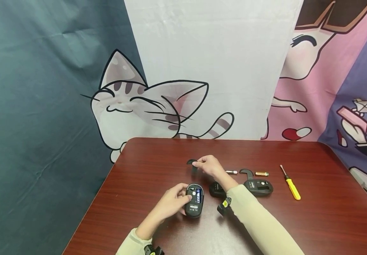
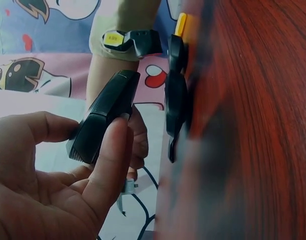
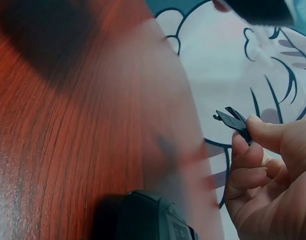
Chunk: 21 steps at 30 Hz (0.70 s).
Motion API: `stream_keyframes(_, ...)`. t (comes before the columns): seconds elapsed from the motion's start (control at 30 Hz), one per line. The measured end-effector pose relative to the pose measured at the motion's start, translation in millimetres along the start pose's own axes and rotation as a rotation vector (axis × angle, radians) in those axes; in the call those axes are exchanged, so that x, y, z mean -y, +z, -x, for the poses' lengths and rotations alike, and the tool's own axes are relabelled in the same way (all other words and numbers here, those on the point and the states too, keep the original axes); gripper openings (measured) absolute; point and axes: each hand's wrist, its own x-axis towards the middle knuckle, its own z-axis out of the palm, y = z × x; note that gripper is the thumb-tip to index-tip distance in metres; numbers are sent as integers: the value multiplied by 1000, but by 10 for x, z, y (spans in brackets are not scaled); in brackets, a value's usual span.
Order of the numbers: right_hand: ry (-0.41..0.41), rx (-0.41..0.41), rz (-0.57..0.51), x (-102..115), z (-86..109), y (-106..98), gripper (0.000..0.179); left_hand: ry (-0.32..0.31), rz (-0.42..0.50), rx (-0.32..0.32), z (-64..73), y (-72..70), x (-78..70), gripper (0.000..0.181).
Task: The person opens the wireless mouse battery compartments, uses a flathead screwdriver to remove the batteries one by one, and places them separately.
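A black computer mouse (image 1: 194, 209) is in my left hand (image 1: 172, 202), its underside turned up toward the head view. Its battery compartment stands uncovered, and a blue battery (image 1: 198, 195) lies inside. In the left wrist view, thumb and fingers grip the mouse (image 2: 100, 117) by its sides, above the table. Farther back, my right hand (image 1: 211, 165) pinches a thin black battery cover (image 3: 235, 121) between thumb and fingertips. The cover has a curved end and a small hooked tab, and is held up off the table.
On the table (image 1: 122, 205), a second mouse (image 1: 259, 187) lies underside up, a curved black cover (image 1: 247, 172) by it. Another black mouse (image 1: 216, 190) is partly hidden by my right wrist. Two loose batteries, one silver (image 1: 232, 172), one gold (image 1: 261, 174), and a yellow-handled screwdriver (image 1: 293, 188) lie around.
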Motion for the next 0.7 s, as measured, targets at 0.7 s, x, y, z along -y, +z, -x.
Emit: stream_keyframes(0.7, 0, -16, 267, -56, -221, 229, 31, -19, 36, 17, 13, -50, 49, 42)
